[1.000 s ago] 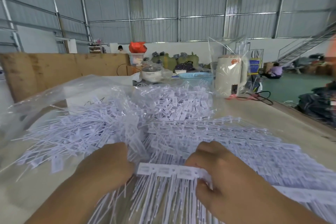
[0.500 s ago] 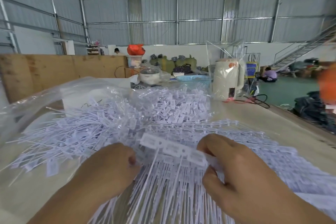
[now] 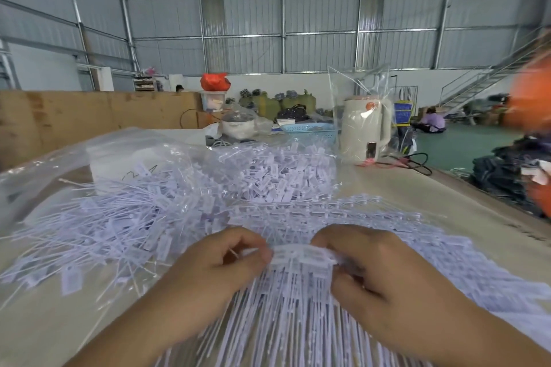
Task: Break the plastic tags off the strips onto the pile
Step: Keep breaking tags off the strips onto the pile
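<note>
Hundreds of loose white tags [image 3: 98, 226] are what I'm seeing on the far left, a pile fanned across the pale table [image 3: 44, 316] with their thin tails pointing every way, and a crumpled clear plastic bag [image 3: 44, 176] lies behind them. Coming in, the left hand [image 3: 214, 271] sits low and centre, fingers curled, its fingertips pinching at the left end of a strip of tags [image 3: 301, 258]; I can't tell exactly which tag it has. The strip runs level between the two hands, bowed a little upward, its long tails hanging down toward me over more strips [image 3: 298, 322] stacked underneath. Now the right hand [image 3: 384, 277], fingers and thumb curled round the strip's right end, clamped on it. Beyond the hands, a second heap of tags [image 3: 286, 176] rests inside clear plastic. Farther right stands a cream kettle [image 3: 366, 128] wrapped in a clear bag, with a blue basket [image 3: 310, 129] just left of it, and a blurred orange shape [image 3: 533, 104] at the right edge.
</note>
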`<state>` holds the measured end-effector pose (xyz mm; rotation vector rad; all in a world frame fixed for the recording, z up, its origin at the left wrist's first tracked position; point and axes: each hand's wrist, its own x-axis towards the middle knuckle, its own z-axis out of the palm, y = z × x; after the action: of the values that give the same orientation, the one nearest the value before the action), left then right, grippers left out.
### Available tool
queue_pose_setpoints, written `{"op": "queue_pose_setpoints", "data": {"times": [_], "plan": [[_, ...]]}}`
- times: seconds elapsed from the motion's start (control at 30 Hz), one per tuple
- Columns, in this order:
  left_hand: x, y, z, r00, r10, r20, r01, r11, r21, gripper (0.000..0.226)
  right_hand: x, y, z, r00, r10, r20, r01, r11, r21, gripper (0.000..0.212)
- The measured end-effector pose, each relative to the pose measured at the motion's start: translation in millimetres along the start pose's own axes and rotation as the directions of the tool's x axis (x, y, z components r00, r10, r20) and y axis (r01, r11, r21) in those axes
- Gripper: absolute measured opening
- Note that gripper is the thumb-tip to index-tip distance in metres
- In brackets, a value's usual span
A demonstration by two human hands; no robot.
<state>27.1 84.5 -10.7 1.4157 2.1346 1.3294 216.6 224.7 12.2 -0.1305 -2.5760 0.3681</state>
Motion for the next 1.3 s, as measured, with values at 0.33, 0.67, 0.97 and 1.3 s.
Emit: {"op": "queue_pose_setpoints", "data": {"times": [0.33,0.67,0.97,1.3], "plan": [[-1.9,10.3,2.1,0.993,0.006,0.116,0.043,0.909,-0.415,0.015,1.5,-1.2,2.8,0.988,-0.022,0.154,0.016,0.999,0.035,0.02],[-2.5,9.1,18.9,0.969,-0.037,0.243,0.125,0.925,-0.358,0.021,4.3,3.3,25.1,0.97,0.129,0.206,-0.175,0.959,0.221,0.026],[-0.9,21.9,41.2,0.995,-0.076,-0.072,0.009,0.75,-0.661,0.021,10.2,-3.7,33.0,0.971,0.203,-0.126,-0.156,0.938,0.311,0.023],[7.6,4.0,9.4,0.925,-0.311,-0.218,0.07,0.704,-0.707,0.013,13.6,-11.4,24.9,0.939,0.266,-0.217,-0.132,0.864,0.486,0.028]]}}
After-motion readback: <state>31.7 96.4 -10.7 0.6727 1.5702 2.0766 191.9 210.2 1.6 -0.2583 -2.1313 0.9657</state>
